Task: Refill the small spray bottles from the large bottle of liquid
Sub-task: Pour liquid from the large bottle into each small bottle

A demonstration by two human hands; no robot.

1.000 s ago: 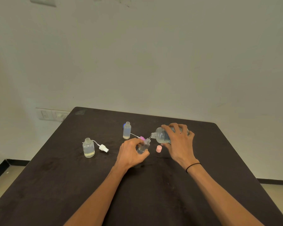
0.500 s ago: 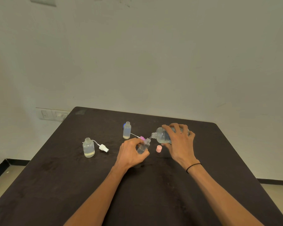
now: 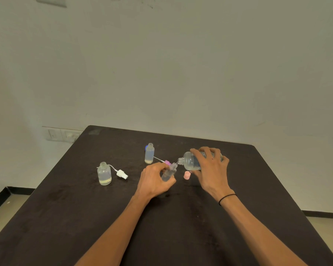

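Note:
My right hand (image 3: 211,169) grips the large clear bottle (image 3: 190,161), tipped on its side with its open neck pointing left. My left hand (image 3: 154,179) holds a small clear spray bottle (image 3: 169,172) tilted toward that neck, the two mouths almost touching. A second small bottle (image 3: 149,153) stands uncapped behind my left hand. A wider small bottle (image 3: 104,173) stands uncapped at the left with pale liquid in it.
A white spray head (image 3: 122,174) with its tube lies beside the left bottle. A purple spray head (image 3: 167,162) lies behind my left hand, and a pink cap (image 3: 186,175) sits between my hands. All rest on a dark table (image 3: 85,217) against a wall.
Both hands and bottles hold almost the same pose; no clear movement.

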